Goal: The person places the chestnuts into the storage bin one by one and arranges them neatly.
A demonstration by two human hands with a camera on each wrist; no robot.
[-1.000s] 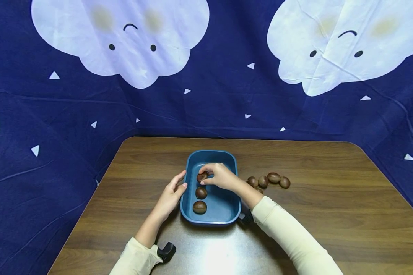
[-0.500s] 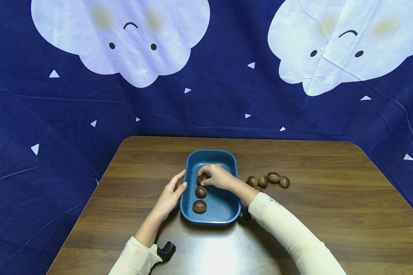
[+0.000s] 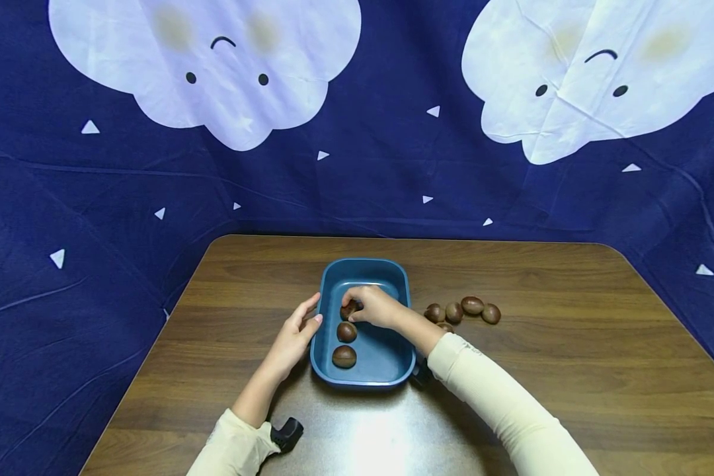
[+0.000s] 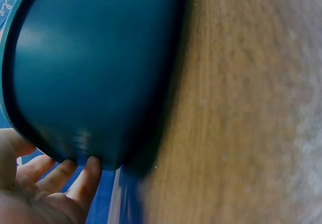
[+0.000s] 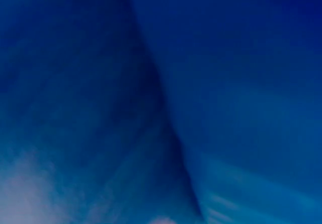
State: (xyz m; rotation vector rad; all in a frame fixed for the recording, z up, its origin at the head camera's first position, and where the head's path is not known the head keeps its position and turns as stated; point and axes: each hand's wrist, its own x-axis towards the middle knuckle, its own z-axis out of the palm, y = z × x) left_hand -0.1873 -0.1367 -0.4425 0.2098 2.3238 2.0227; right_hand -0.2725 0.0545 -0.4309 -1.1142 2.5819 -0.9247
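right hand [image 3: 376, 305]: inside the tray [image 3: 393, 360], fingers curled down onto the third nut [image 3: 349, 309]; looks pinched, but the fingers cover most of it, so the hold is a guess.
left hand [image 3: 300, 330]: fingers straight, apart, resting flat against the tray's outer left wall; in the left wrist view the fingertips [image 4: 88, 176] touch the wall [image 4: 95, 78].
nuts in tray: two more [image 3: 346, 332] [image 3: 344, 356] in a line just on the wrist side of the right fingertips.
loose nuts [image 3: 463, 310]: on the table [image 3: 571, 370], well right of the right hand.
risk 1: the round nut could roll out of line when the fingers let go.
risk 2: the knuckles may knock the middle nut when the hand lifts.
risk 3: the right sleeve [image 3: 500, 410] may sweep the loose nuts.
risk 4: the left hand only presses, so the tray may slide.
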